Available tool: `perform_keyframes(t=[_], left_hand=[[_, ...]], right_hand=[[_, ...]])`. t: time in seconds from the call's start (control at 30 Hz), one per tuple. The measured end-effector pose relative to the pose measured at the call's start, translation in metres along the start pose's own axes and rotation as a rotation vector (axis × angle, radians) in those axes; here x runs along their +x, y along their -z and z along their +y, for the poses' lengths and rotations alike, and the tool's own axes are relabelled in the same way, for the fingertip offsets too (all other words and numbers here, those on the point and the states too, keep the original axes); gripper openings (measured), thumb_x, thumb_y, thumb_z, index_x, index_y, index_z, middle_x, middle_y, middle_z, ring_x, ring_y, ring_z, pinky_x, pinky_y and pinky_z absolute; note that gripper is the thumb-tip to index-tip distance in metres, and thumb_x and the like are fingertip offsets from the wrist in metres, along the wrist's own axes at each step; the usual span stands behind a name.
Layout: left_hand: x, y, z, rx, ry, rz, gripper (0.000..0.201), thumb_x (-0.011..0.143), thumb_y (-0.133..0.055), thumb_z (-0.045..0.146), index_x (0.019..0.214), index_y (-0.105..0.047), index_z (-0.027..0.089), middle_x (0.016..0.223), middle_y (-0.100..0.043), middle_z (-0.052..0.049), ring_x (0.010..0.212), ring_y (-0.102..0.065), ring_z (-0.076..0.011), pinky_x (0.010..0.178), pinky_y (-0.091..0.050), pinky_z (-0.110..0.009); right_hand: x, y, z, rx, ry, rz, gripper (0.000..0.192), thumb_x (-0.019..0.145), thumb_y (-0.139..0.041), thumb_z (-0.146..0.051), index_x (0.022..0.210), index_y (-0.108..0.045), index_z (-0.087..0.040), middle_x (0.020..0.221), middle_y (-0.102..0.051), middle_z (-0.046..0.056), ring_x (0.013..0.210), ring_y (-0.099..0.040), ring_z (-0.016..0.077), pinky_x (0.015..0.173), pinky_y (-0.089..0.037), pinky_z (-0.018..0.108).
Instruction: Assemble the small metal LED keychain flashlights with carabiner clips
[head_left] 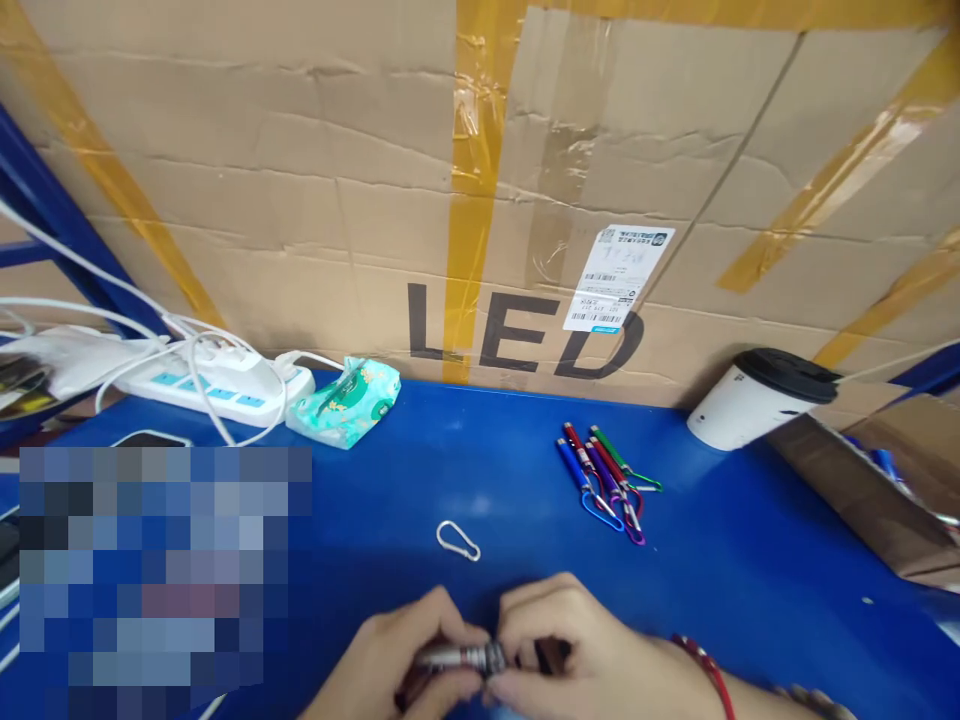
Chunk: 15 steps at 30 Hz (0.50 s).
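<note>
Near the front edge of the view, my left hand (409,650) is closed around a small silver penlight (457,657), which lies roughly level. The fingertips of my right hand (555,640) pinch its dark right end. Fingers cover part of the penlight, so its full length is hidden. Just beyond my hands a silver carabiner clip (458,541) lies loose on the blue table (360,520). Farther back to the right is a small bunch of coloured penlights (600,470) in red, blue, purple and green, with carabiner clips attached.
A large cardboard box (300,200) marked LED stands behind the table. At the left are a white power strip (217,390) with cables and a green tissue pack (349,400). A lidded paper cup (750,400) and an open carton (862,500) stand right. The lower left is blurred out.
</note>
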<state>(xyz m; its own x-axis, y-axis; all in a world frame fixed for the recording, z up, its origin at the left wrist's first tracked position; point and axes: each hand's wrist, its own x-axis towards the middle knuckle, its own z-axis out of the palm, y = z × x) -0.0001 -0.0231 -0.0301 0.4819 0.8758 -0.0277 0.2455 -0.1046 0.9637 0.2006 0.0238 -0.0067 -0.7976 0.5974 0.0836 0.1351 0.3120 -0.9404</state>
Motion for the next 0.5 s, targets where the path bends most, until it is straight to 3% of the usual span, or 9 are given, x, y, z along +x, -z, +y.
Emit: perform_keyframes(t=[0.07, 0.17, 0.33, 0.5], left_hand=[[0.003, -0.001, 0.009, -0.110, 0.006, -0.011, 0.014, 0.088, -0.046, 0.030, 0.085, -0.048, 0.017, 0.079, -0.064, -0.003, 0.074, -0.061, -0.0122, 0.062, -0.044, -0.016], [0.003, -0.002, 0.019, -0.122, 0.002, 0.020, 0.013, 0.088, -0.047, 0.027, 0.084, -0.048, 0.016, 0.078, -0.062, -0.003, 0.074, -0.059, -0.0109, 0.066, -0.043, -0.017], [0.002, -0.002, 0.021, 0.088, -0.031, 0.057, 0.015, 0.089, -0.043, 0.030, 0.094, -0.049, 0.016, 0.076, -0.060, -0.002, 0.067, -0.054, -0.0102, 0.061, -0.038, -0.019], [0.002, -0.001, 0.018, 0.255, -0.011, 0.041, 0.023, 0.090, -0.039, 0.027, 0.111, -0.047, 0.020, 0.072, -0.057, 0.002, 0.066, -0.051, -0.0105, 0.063, -0.036, -0.019]], right_hand=[[-0.002, -0.002, -0.001, 0.057, -0.047, -0.031, 0.029, 0.083, -0.057, -0.034, 0.070, -0.059, -0.008, 0.069, -0.054, 0.004, 0.045, -0.046, 0.0018, 0.039, -0.033, 0.009], [-0.005, -0.004, 0.000, 0.109, -0.091, -0.025, 0.033, 0.082, -0.058, -0.038, 0.071, -0.059, -0.007, 0.073, -0.056, 0.005, 0.040, -0.047, 0.0014, 0.033, -0.033, 0.008], [-0.004, -0.004, -0.002, 0.122, -0.075, 0.064, 0.040, 0.084, -0.052, -0.041, 0.061, -0.050, -0.009, 0.051, -0.044, -0.001, 0.035, -0.042, 0.0037, 0.032, -0.029, 0.011], [0.000, -0.002, 0.001, -0.066, 0.005, 0.199, 0.031, 0.077, -0.043, -0.022, 0.049, -0.034, -0.013, 0.043, -0.033, -0.003, 0.042, -0.029, 0.0034, 0.042, -0.022, 0.017]])
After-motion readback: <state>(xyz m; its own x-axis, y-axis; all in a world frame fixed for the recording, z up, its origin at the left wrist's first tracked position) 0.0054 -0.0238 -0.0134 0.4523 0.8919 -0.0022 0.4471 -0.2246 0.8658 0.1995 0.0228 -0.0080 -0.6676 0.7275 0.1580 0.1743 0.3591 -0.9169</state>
